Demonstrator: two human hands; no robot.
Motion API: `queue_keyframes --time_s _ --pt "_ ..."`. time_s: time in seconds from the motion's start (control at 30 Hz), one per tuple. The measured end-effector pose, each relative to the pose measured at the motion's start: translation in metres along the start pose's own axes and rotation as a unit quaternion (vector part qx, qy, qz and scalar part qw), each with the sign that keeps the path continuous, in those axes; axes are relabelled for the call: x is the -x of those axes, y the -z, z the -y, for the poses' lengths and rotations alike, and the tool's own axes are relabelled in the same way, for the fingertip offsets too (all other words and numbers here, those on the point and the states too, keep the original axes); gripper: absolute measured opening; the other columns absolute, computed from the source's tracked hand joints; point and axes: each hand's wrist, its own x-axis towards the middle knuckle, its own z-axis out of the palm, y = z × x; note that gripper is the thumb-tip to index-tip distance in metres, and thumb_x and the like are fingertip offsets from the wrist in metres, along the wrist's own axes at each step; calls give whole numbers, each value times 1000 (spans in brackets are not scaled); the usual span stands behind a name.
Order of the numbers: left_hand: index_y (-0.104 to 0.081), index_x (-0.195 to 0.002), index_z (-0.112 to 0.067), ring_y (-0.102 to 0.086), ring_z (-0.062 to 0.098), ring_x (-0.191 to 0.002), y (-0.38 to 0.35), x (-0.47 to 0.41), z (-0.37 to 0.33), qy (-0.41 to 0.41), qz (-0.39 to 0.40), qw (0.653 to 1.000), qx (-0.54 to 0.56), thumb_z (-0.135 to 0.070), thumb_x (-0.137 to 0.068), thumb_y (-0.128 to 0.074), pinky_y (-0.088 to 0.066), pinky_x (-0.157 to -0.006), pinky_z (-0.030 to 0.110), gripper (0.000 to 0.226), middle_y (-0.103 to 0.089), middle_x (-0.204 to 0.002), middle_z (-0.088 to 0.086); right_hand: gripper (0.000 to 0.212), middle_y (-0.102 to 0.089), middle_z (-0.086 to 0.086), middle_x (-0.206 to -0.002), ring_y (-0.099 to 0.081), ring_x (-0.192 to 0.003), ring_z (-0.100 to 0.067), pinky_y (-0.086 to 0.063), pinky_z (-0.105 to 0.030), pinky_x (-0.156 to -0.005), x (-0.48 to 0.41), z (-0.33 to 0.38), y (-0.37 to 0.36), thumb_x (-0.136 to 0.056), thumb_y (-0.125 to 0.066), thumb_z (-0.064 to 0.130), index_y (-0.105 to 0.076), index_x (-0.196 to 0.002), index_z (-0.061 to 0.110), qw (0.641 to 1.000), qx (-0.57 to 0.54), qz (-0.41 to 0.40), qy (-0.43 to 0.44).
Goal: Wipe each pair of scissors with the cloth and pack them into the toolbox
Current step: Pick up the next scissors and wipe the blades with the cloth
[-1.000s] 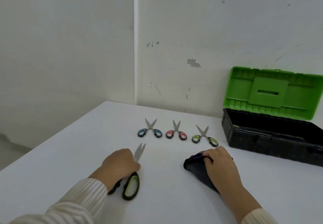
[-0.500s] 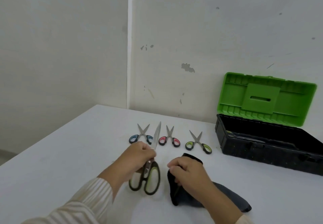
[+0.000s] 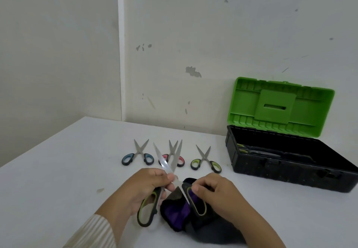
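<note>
Large scissors (image 3: 170,178): blades spread, left hand (image 3: 143,187) closed on one handle, right hand (image 3: 217,193) pinching the other over the cloth (image 3: 176,214). Beyond, three small scissors (image 3: 138,153) unwiped on bench (image 3: 58,180). Toolbox (image 3: 290,170) open, some already inside.

Lighting even and diffuse, moderately bright; shadows on the tabletop (image 3: 58,170) soft and faint. Slight glare on large scissors (image 3: 164,165) blade. Mild wide-angle bending at edges; detail soft.
</note>
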Motion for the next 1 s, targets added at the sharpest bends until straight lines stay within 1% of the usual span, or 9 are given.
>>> queue_keyframes --time_s 0.13,0.2,0.3,0.4,0.53,0.63,0.77,0.9,1.0 --pt "-67 -64 -8 -51 17 -47 15 4 2 19 49 997 -62 -15 -87 -67 -44 -45 26 24 -65 -65 11 34 -52 11 -85 -52 -76 -2 -40 -7 -68 -9 -12 10 -77 -60 1 -61 -90 32 988 80 -101 82" --pt "-63 -62 -7 -55 18 -49 14 4 4 25 64 994 -89 -17 -87 -67 -46 -48 27 26 -64 -62 10 39 -51 7 -87 -50 -81 -2 -38 -5 -72 -15 -10 14 -73 -56 -10 -63 -92 23 965 119 -178 150" --pt "-61 -65 -6 -61 19 -51 4 2 8 23 58 992 -111 -16 -88 -66 -49 -51 29 26 -66 -62 10 40 -48 10 -101 -46 -98 4 -40 -7 -84 -17 6 11 -71 -59 -10 -59 -100 18 937 110 -236 231" --pt "-60 -66 -6 -56 17 -43 -5 0 11 6 62 991 -119 -15 -90 -63 -46 -44 25 25 -70 -65 11 44 -41 25 -116 -51 -101 0 -44 -11 -86 -11 17 -16 -71 -66 3 -54 -105 28 944 55 -211 249" --pt "-62 -66 -7 -51 14 -41 -13 0 13 -23 66 991 -114 -11 -91 -60 -42 -41 23 25 -73 -72 13 22 -54 7 -111 -44 -99 12 -31 4 -86 -18 5 -42 -80 -60 13 -68 -101 15 961 113 -137 210" --pt "-61 -64 -8 -50 14 -40 -16 0 13 -35 62 991 -118 -11 -91 -60 -43 -42 24 27 -75 -76 13 21 -46 13 -103 -40 -87 16 -30 5 -77 -23 4 -35 -87 -58 14 -67 -105 17 961 133 -174 171" --pt "-65 -63 -12 -50 12 -40 -16 2 14 -43 63 991 -109 -8 -90 -59 -41 -40 23 28 -74 -73 10 28 -46 8 -108 -42 -87 7 -32 2 -75 -16 10 -39 -92 -49 21 -58 -118 19 972 146 -99 153" --pt "-65 -65 -9 -49 12 -39 -19 3 13 -55 59 989 -124 -9 -90 -60 -42 -39 22 25 -75 -75 10 24 -50 7 -100 -46 -86 -1 -32 2 -70 -21 9 -34 -90 -52 12 -64 -109 19 970 124 -173 121" --pt "-66 -72 -4 -49 11 -37 -18 3 12 -51 64 988 -132 -9 -91 -59 -41 -40 23 21 -73 -69 6 24 -51 6 -104 -48 -91 -4 -31 2 -72 -15 10 -41 -91 -52 17 -63 -112 20 977 121 -129 121"
